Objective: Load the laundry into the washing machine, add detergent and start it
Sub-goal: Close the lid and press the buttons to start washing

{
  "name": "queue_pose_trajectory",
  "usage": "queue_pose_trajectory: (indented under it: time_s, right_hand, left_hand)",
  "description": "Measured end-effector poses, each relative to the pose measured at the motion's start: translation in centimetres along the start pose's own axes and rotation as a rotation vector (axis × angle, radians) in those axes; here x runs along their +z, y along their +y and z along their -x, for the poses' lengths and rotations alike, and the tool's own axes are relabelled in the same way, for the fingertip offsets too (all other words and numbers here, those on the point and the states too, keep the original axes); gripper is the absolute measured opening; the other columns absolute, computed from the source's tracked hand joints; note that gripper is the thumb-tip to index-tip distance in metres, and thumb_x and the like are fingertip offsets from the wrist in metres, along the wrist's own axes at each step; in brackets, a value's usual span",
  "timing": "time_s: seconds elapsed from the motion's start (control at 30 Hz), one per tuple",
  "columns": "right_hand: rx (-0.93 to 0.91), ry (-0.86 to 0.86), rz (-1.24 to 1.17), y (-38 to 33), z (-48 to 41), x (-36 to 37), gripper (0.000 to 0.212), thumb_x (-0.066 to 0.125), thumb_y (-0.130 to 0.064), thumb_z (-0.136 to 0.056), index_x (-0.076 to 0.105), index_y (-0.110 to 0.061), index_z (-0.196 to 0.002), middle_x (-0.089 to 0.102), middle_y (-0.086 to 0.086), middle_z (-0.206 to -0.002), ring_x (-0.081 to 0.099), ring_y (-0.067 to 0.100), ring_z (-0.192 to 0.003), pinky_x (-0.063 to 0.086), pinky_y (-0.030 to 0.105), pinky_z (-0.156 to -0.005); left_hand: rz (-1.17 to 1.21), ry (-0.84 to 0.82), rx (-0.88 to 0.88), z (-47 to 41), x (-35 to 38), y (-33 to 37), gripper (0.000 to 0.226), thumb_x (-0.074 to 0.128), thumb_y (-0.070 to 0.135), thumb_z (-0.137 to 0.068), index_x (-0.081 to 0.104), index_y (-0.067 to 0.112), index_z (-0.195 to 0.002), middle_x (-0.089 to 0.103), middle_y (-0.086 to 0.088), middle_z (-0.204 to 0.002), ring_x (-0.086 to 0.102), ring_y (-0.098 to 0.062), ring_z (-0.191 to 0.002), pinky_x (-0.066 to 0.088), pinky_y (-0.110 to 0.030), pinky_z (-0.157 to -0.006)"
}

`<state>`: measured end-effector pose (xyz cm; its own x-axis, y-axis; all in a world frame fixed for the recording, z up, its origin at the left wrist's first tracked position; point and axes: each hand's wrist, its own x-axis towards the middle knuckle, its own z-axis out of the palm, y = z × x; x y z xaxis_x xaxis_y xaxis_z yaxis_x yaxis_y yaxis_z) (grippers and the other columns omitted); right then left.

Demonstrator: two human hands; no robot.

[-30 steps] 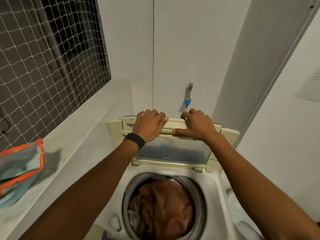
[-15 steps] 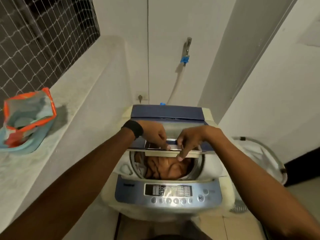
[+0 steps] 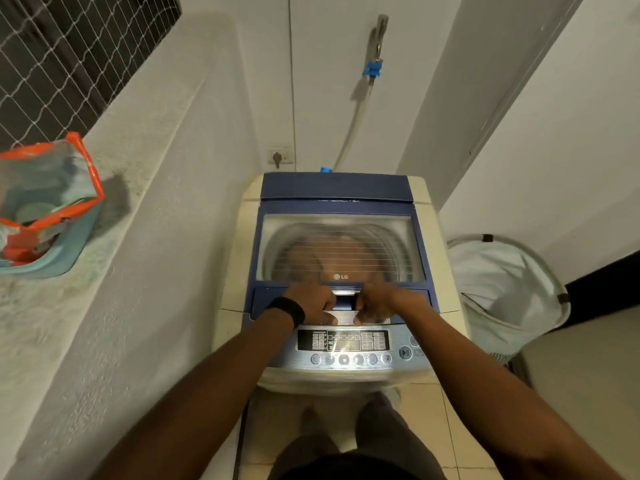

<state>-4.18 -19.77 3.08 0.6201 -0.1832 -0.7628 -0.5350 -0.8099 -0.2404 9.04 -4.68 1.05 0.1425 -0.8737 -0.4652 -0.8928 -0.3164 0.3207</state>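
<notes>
**Both hands on the handle of the lowered lid**

The washing machine (image 3: 237, 258) stands against the far wall, and its blue-framed lid (image 3: 337, 188) lies flat over the tub. Brown laundry (image 3: 329, 254) shows blurred through the lid's window.

Both forearms reach forward from the near edge and converge on the lid handle (image 3: 343, 301) at the lid's near edge. The left hand (image 3: 311, 304), with a black wristband (image 3: 288, 310), is knuckles-up with its fingers curled down over the handle's left end. The right hand (image 3: 378, 304) mirrors it on the right end, so each hand closes narrowly on the handle. Their fingertips sit just beyond the control panel (image 3: 343, 344).

On the ledge (image 3: 114, 161) to the left, an orange-edged pouch (image 3: 48, 188) stands open in a teal tub (image 3: 74, 244). A white laundry basket (image 3: 502, 282) sits to the machine's right.
</notes>
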Motion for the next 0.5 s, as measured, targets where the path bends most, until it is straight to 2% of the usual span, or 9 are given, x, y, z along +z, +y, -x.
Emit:
queue_pose_trajectory:
  time_s: [0.1,0.27,0.4,0.5]
  right_hand:
    - [-0.007,0.001,-0.011,0.0,0.1,0.0,0.036,0.07,-0.036,-0.095,0.067,-0.014,-0.123,0.068,-0.001,-0.097,0.074,0.025,-0.091,0.055,0.031,-0.084]
    - [0.012,0.092,-0.025,-0.3,0.3,0.7,0.038,0.075,-0.03,-0.092,0.068,-0.012,-0.124,0.069,0.007,-0.121,0.066,0.027,-0.109,0.051,0.033,-0.092]
    - [-0.042,0.283,-0.021,0.4,0.8,2.5,0.036,0.077,-0.034,-0.089,0.07,-0.017,-0.12,0.071,0.006,-0.119,0.065,0.026,-0.11,0.052,0.036,-0.095]
    - [-0.116,0.499,-0.038,1.5,1.6,4.8,0.037,0.076,-0.032,-0.089,0.069,-0.019,-0.122,0.066,0.006,-0.12,0.06,0.027,-0.113,0.049,0.037,-0.095]
  left_hand:
    - [0.016,0.038,-0.012,-0.2,0.5,-0.2,0.034,0.07,0.052,-0.09,0.067,0.02,-0.099,0.067,0.0,-0.109,0.059,-0.022,-0.097,0.037,-0.03,-0.076]
    - [-0.016,0.085,-0.053,0.0,1.3,-0.1,0.035,0.068,0.057,-0.09,0.066,0.024,-0.099,0.067,0.004,-0.109,0.063,-0.02,-0.1,0.041,-0.03,-0.079]
    - [0.024,0.158,-0.088,1.1,2.4,0.4,0.036,0.064,0.052,-0.095,0.067,0.023,-0.114,0.068,0.004,-0.111,0.063,-0.02,-0.102,0.051,-0.034,-0.086]
    - [0.063,0.305,-0.074,2.0,4.1,0.8,0.031,0.061,0.045,-0.098,0.065,0.022,-0.118,0.068,0.0,-0.112,0.063,-0.024,-0.106,0.049,-0.036,-0.087]
